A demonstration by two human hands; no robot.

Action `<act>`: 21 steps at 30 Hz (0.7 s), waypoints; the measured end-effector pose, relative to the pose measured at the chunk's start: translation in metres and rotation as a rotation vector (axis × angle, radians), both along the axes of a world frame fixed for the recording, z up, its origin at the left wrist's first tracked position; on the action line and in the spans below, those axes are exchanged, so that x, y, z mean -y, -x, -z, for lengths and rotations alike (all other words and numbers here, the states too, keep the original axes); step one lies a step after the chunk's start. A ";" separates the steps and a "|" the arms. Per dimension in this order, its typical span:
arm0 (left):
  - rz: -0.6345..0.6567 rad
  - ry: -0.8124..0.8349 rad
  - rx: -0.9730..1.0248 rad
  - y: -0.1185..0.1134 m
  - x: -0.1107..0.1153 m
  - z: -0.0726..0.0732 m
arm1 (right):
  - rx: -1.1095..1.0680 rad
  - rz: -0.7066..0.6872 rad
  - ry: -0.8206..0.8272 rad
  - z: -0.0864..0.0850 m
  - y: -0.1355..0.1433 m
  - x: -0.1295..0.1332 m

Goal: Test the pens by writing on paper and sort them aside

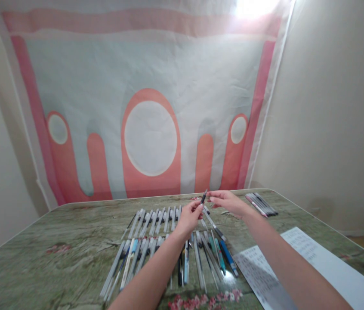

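My left hand [190, 218] is closed on a pen [204, 197], whose dark grip and pointed tip stick up above the fingers. My right hand [227, 202] hovers just to the right of the tip, its fingers stretched out and apart, holding nothing that I can see. Under the hands lie two rows of pens: a far row of clear and grey pens [156, 220], and a near row [137, 258] with white, black, teal and blue ones among them. A blue pen [229, 257] lies at the near row's right end. My forearms cover part of both rows.
Written sheets of paper [314, 269] lie at the right front, partly under my right forearm. A small group of pens [261, 204] rests at the back right of the green patterned table [56, 267]. Behind it hangs a pink and grey printed cloth [104, 86].
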State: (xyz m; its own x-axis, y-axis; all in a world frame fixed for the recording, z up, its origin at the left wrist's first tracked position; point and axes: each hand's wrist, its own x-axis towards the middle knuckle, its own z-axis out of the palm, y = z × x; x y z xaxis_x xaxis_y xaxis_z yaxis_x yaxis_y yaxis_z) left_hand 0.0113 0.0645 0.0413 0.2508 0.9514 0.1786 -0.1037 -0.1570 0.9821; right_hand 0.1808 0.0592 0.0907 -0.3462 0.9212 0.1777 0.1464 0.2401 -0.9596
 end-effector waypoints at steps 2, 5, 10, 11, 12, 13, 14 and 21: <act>0.027 -0.007 -0.006 -0.001 0.001 0.001 | -0.021 -0.073 -0.012 0.001 0.004 0.000; 0.017 0.011 0.000 -0.001 -0.001 0.002 | -0.050 -0.184 -0.055 -0.003 0.008 0.005; -0.042 0.074 0.059 0.004 -0.007 0.003 | 0.020 -0.213 -0.109 -0.013 0.010 0.014; -0.044 0.082 0.062 0.004 -0.007 0.003 | 0.042 -0.191 -0.093 -0.013 0.010 0.015; -0.043 0.086 0.063 0.004 -0.007 0.003 | 0.062 -0.158 -0.069 -0.013 0.010 0.015; -0.036 0.085 0.062 0.003 -0.006 0.003 | 0.077 -0.114 -0.041 -0.011 0.010 0.014; -0.026 0.080 0.060 0.002 -0.004 0.003 | 0.078 -0.062 -0.014 -0.008 0.010 0.012; 0.105 0.082 0.027 -0.008 0.009 0.001 | -0.152 0.077 0.057 0.010 0.012 -0.002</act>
